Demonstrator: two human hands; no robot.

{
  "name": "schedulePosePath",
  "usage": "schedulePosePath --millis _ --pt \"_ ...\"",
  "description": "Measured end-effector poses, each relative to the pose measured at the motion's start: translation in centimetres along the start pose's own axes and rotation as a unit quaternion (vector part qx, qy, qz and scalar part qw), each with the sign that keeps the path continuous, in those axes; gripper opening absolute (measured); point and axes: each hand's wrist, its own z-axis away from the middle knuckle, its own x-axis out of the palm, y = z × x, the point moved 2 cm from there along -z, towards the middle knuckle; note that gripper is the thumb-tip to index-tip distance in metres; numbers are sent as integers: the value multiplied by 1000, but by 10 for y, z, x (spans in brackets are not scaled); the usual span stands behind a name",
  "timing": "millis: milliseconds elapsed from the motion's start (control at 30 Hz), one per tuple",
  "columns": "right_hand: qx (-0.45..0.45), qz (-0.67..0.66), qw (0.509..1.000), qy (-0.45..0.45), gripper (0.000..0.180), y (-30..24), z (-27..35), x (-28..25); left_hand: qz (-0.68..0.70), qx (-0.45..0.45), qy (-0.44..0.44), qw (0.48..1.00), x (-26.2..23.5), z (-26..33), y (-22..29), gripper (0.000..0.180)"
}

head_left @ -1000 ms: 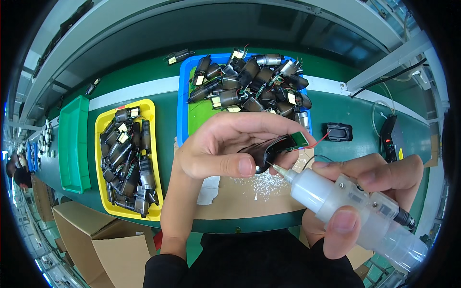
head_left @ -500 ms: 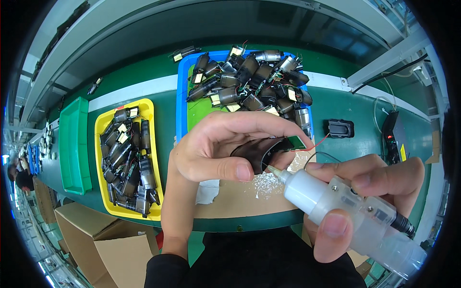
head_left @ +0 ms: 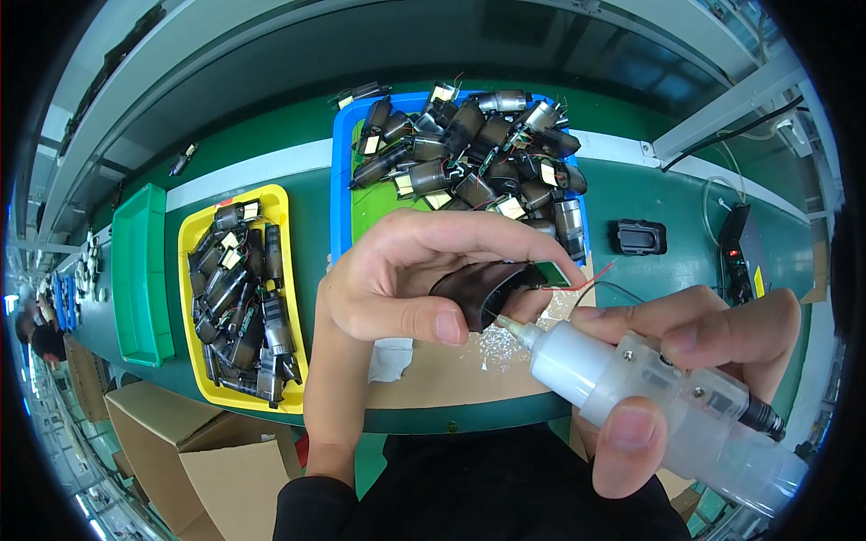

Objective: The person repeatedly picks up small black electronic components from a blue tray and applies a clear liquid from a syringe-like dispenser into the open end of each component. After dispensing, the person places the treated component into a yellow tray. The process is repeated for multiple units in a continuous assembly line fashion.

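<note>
My left hand [head_left: 406, 279] is wrapped round a dark cylindrical motor housing [head_left: 471, 293], its open end turned to the right. A green circuit board [head_left: 552, 273] and a red wire stick out of that end. In my right hand [head_left: 695, 352] is a white translucent glue dispenser [head_left: 631, 388], tilted with its tip up and to the left. Its narrow nozzle [head_left: 511, 325] points at the rim of the housing; whether the two touch, I cannot tell.
A blue tray [head_left: 343, 189] piled with similar motor units stands behind my hands. To the left are a yellow tray [head_left: 188, 361] of more units and a green tray [head_left: 140, 279]. A black plastic holder [head_left: 639, 237] lies at right. Brown board [head_left: 451, 383] with white flecks lies below.
The dispenser and its nozzle have shifted slightly left and down. The housing has moved a little left, and the red wire now points more upward. Both hands keep their hold.
</note>
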Motion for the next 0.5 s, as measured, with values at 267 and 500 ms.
schedulePosePath --millis 267,500 --pt "4 -33 999 30 47 3 3 3 -25 -14 3 1000 -1 1 3 59" --pt "6 -49 998 46 48 5 5 3 -59 -6 83 995 7 -2 3 58"
